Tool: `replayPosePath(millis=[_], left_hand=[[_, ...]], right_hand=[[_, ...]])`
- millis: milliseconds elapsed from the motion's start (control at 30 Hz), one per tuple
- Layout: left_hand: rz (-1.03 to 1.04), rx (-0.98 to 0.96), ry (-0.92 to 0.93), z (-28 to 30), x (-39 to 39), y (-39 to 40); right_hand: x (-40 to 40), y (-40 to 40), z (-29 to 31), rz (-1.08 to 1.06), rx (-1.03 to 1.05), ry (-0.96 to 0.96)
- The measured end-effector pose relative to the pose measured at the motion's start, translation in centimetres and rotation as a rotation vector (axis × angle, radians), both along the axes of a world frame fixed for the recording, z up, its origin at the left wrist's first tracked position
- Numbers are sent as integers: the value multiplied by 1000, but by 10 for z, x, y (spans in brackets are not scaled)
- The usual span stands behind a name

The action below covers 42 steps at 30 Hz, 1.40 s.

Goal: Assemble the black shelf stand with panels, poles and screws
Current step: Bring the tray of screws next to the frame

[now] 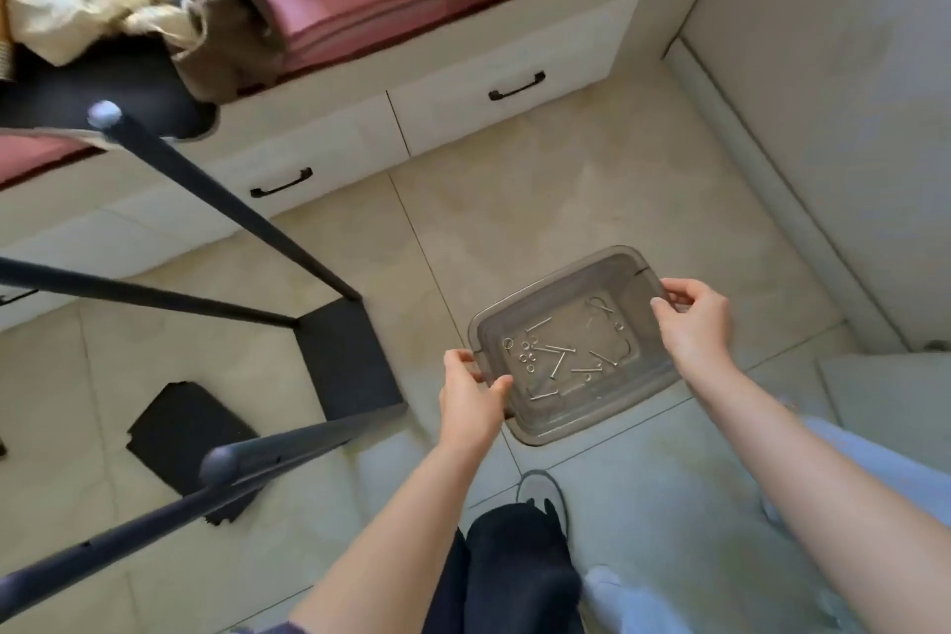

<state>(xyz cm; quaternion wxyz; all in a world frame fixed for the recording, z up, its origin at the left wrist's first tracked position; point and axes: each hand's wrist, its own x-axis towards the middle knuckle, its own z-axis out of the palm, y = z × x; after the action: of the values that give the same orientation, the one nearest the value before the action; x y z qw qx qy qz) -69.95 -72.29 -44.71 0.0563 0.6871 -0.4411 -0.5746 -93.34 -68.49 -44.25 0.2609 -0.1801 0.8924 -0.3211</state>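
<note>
A grey see-through plastic tray (617, 275) hangs above the tiled floor, held at both ends. My left hand (471, 394) grips its near-left rim and my right hand (694, 324) pinches its far-right rim. Inside lie several silver screws (558, 360) and small washers (526, 354). To the left stands the partly built black stand: a black panel (350, 358) on the floor with three black poles (226, 196) rising from it toward the camera. A separate black panel (185, 432) lies flat on the floor further left.
A white storage bed with drawers (463, 88) and black handles runs along the back, with pink bedding and clothes on top. A white wall unit (823, 118) closes the right side. My foot in a grey shoe (540, 492) is just below the tray.
</note>
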Motion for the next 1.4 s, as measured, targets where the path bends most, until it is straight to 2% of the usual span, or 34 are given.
replayPosePath(millis=[267, 567, 767, 933, 1033, 1100, 1200, 1300, 1400], left_hand=[[-15, 79, 74, -160, 33, -4], [173, 61, 256, -263, 58, -1], [284, 76, 365, -299, 63, 10], [284, 120, 394, -312, 63, 16], [233, 179, 348, -313, 63, 13], [142, 162, 263, -313, 66, 5], [65, 21, 197, -311, 69, -19], [2, -99, 189, -308, 69, -42], [-66, -113, 233, -311, 65, -48]], right_hand=[[26, -11, -162, 117, 27, 9], [46, -51, -293, 251, -51, 82], [53, -76, -320, 357, -93, 138], [53, -81, -327, 413, -99, 136], [53, -74, -325, 463, -47, 161], [54, -62, -323, 400, -22, 183], [65, -35, -326, 128, -21, -67], [84, -12, -342, 62, -45, -343], [88, -11, -351, 34, -55, -388]])
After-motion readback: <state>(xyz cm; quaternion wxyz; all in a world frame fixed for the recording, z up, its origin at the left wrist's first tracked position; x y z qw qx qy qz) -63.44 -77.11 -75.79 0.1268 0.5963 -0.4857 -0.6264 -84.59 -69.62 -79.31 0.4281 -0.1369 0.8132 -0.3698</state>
